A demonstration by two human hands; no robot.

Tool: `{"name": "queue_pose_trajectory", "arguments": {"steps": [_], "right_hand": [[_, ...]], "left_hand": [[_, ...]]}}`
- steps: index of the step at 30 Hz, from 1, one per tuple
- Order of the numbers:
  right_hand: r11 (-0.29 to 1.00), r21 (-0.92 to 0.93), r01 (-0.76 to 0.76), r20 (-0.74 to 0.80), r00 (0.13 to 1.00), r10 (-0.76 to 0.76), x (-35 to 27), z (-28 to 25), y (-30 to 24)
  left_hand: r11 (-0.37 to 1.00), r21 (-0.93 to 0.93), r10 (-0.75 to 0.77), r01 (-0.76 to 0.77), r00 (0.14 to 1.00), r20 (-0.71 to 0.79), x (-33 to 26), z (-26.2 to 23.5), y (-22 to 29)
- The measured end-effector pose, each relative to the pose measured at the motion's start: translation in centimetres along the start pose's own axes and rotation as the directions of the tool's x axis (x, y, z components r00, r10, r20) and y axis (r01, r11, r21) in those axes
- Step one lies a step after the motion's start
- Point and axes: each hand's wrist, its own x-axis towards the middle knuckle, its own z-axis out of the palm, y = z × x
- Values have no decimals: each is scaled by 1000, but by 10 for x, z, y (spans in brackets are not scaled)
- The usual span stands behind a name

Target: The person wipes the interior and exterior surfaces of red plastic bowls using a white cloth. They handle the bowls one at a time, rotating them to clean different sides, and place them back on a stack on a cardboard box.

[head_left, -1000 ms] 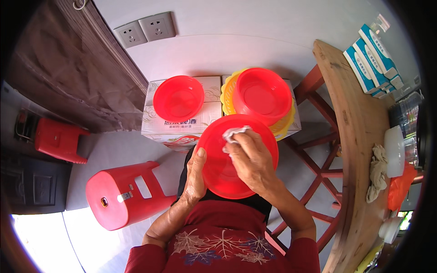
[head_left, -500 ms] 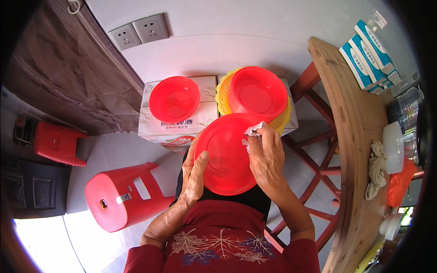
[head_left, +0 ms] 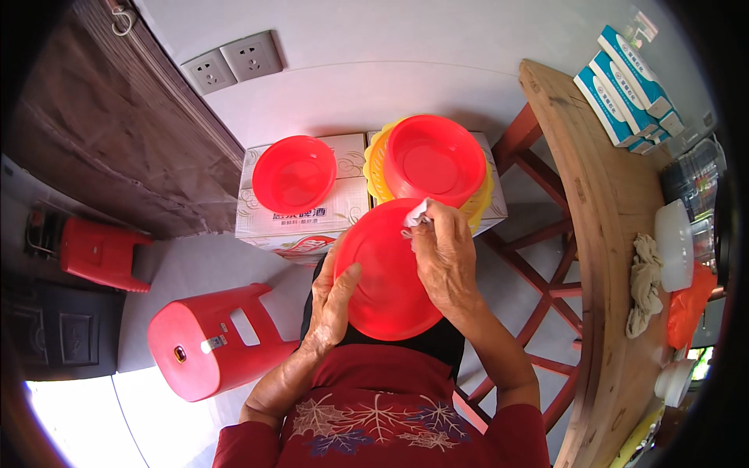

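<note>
My left hand (head_left: 331, 300) gripped a red plastic basin (head_left: 385, 277) over my lap (head_left: 443, 337); my right hand (head_left: 447, 257) pinched a whitish cloth (head_left: 419, 215) near its rim. Wiping seemed unfinished; I couldn't tell if the two red bowls (head_left: 294, 173) beyond were done.

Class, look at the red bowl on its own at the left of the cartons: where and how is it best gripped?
Probably pinch the red bowl by its left rim, from above and the left, thumb inside, fingers outside. It sits mouth up, rim uncovered; the yellow basket stands to its right, and the held basin crowds its near right.
</note>
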Motion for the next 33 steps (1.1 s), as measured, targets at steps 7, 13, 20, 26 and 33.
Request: {"name": "queue_pose_trajectory", "arguments": {"steps": [7,13,20,26,33], "right_hand": [[1000,-3,13,327,945,-11,-33,-16,-5],[897,443,-4,398,897,-193,-48,-20,-30],[924,254,287,226,911,-345,-51,-10,-2],[970,106,219,72,971,-227,-38,-2,-27],[908,417,51,166,977,-132,-22,2,-50]], "left_hand": [[957,220,201,-190,979,-30,4,3,6],[959,243,166,-148,985,-56,10,0,2],[962,273,10,-17,1000,26,28,-22,25],[989,47,139,-141,989,45,21,-6,13],[951,-64,288,-303,941,-181,9,0,-25]]}}
